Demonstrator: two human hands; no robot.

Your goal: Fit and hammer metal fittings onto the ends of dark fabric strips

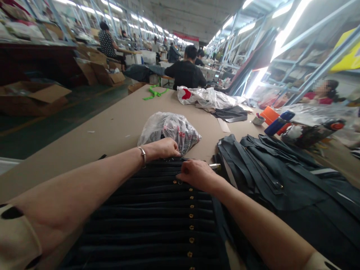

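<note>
Dark fabric strips (146, 217) lie overlapped in rows in front of me, with a column of small gold-coloured metal pieces (191, 215), like zipper sliders, near their right side. My left hand (165, 147) is closed at the far end of the rows, against the front of a clear plastic bag (157, 127) with red print and dark contents. What its fingertips hold is hidden. Just to the right and nearer, my right hand (197, 174) is pinched over the farther strips, close to a gold piece. Whatever sits between its fingertips is too small to make out.
Dark fabric pieces with zippers (270, 176) are heaped at the right. Beyond are a blue object (278, 123), a small cup (258, 120), a white plastic bag (208, 98) and green ribbon (155, 92). Cardboard boxes (30, 99) stand left; a seated person (188, 73) is ahead.
</note>
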